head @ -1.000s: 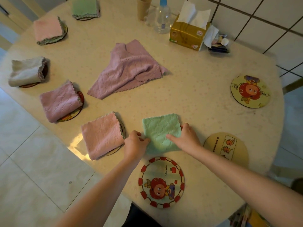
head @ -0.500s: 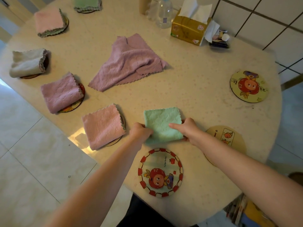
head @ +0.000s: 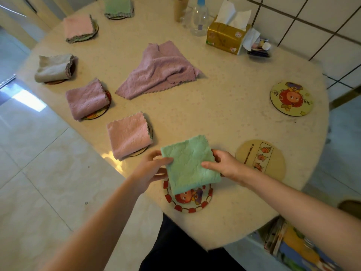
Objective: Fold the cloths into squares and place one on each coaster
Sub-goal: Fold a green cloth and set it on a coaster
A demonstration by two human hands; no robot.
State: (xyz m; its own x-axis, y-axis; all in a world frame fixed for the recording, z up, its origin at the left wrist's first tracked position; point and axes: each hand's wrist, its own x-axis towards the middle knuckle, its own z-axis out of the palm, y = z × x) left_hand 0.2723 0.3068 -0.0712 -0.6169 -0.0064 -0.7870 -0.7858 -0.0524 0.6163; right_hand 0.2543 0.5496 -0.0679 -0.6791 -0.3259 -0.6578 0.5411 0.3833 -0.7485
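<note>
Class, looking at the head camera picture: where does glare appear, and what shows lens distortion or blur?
Head view: bright glare on the beige table's near-left edge and the floor tiles; wide-angle bending curves the tiled wall's lines; the stacked books at the lower right are soft and blurred.

Both forearms bare, reaching forward from the lower frame edge, converging. Left hand (head: 151,169): thumb on top, fingers curled beneath, pinching. Right hand (head: 224,164): palm down, thumb pointing inward, fingers bent at far side, also gripping. Wrists roughly level, hands well apart.
</note>
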